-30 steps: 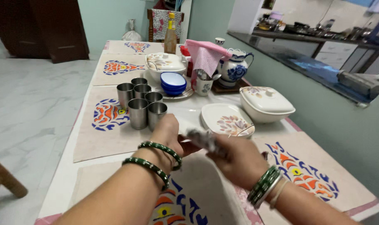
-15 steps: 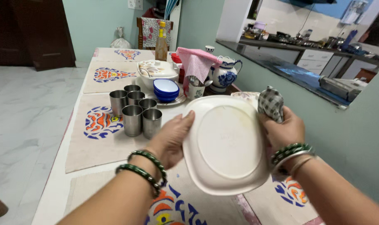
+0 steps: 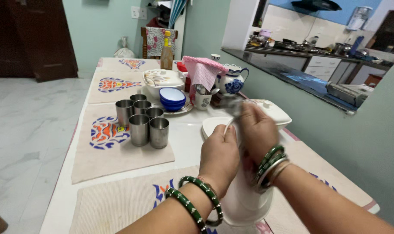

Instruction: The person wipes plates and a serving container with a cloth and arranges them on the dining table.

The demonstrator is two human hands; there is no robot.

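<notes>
Left hand [image 3: 219, 154] clamped on plate [image 3: 247, 203] rim, plate tilted on edge above table [image 3: 184, 130], at 5 o'clock from cups [image 3: 143, 119]. Right hand [image 3: 258, 130] closed against plate's far face, blurred cloth [image 3: 234, 106] at fingertips. Lidded dish [image 3: 272, 113] at 1 o'clock, just behind.

Cups [image 3: 143, 119] on the placemat [image 3: 114, 147] at table [image 3: 186, 130] left edge; bowls [image 3: 172, 99] behind them; lidded dish [image 3: 272, 113] at right edge; jug [image 3: 232, 82] behind it.
</notes>
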